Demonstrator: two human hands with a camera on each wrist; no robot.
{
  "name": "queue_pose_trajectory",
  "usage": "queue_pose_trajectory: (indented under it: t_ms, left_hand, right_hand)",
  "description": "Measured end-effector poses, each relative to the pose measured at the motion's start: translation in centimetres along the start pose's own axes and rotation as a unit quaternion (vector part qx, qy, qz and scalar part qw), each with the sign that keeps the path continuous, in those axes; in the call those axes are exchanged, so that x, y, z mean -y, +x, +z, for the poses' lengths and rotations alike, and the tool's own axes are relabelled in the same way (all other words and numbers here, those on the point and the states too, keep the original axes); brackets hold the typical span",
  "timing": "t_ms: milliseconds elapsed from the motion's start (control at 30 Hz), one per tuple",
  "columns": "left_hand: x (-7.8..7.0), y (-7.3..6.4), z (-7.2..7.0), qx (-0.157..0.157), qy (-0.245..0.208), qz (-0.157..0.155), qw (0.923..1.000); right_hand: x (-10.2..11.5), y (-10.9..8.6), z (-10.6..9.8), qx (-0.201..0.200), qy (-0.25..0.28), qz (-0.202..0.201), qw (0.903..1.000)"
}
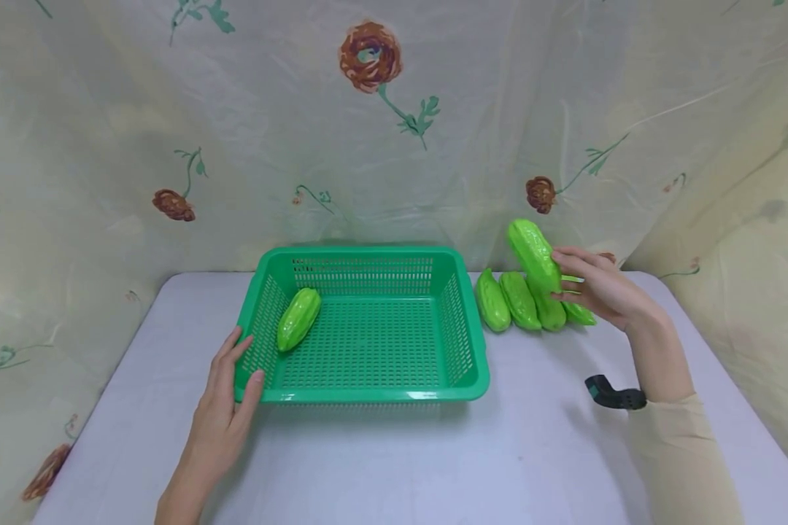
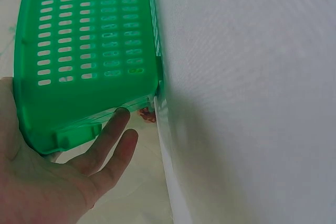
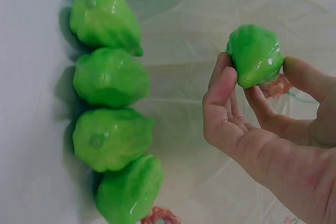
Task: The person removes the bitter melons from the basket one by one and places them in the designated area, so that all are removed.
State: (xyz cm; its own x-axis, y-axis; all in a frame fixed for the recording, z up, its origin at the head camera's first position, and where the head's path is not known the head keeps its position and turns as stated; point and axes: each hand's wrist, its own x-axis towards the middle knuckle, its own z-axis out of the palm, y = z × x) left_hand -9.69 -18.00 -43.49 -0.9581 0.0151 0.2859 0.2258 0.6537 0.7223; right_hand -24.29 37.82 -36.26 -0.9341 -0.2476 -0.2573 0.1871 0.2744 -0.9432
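My right hand (image 1: 600,288) holds a ridged green bitter melon (image 1: 534,251) between thumb and fingertips, raised above the table at the right. Below it, several more bitter melons (image 1: 518,300) lie side by side in a row; the right wrist view shows the melons (image 3: 111,77) apart from the held one. A green plastic basket (image 1: 374,396) stands left of the row. One bitter melon (image 1: 299,319) lies inside, against its left part. At the basket's near left corner, my left hand (image 1: 219,408) grips the rim, thumb on the front side and fingers along the left side.
The white table (image 1: 394,467) extends in front of the basket and to both sides. Behind it hangs a pale flowered cloth (image 1: 269,146), which also covers the sides. A black strap piece (image 1: 613,394) juts out by the right wrist.
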Motion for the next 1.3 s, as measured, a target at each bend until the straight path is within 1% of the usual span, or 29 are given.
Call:
queue_pose_trajectory:
  t_ms: [167, 400, 533, 633, 900, 1033, 1167, 1300]
  left_hand:
    - [-0.1, 0.0, -0.1, -0.001, 0.003, 0.000, 1.0000]
    - [-0.2, -0.1, -0.1, 0.004, 0.003, -0.004, 1.0000]
    - [-0.1, -0.1, -0.1, 0.005, 0.002, -0.005, 1.0000]
    - [-0.1, -0.1, -0.1, 0.005, 0.001, -0.005, 1.0000]
    - [-0.1, 0.0, 0.0, 0.001, -0.001, 0.000, 1.0000]
    - [-0.1, -0.1, 0.0, 0.000, 0.001, -0.003, 1.0000]
    - [-0.1, -0.1, 0.1, 0.000, 0.003, -0.007, 1.0000]
    - [-0.1, -0.1, 0.1, -0.002, 0.006, -0.003, 1.0000]
  right_hand:
    - [-0.8, -0.1, -1.4, -0.008, -0.016, 0.012, 0.9998]
    - [-2.1, -0.5, -3.6, -0.030, -0.033, 0.031, 0.9985]
    - [-2.8, -0.8, -4.6, -0.032, -0.015, 0.032, 0.9989]
    - [-3.3, -1.0, -5.1, -0.031, 0.009, 0.036, 0.9988]
    - [-4.3, -1.6, -6.5, -0.032, 0.046, 0.052, 0.9971]
    - [-4.6, -1.7, -7.1, -0.043, 0.022, 0.059, 0.9971]
    - [-5.0, -1.9, -7.5, -0.062, -0.016, 0.066, 0.9958]
    - [-5.5, -2.1, -7.7, -0.075, -0.057, 0.073, 0.9929]
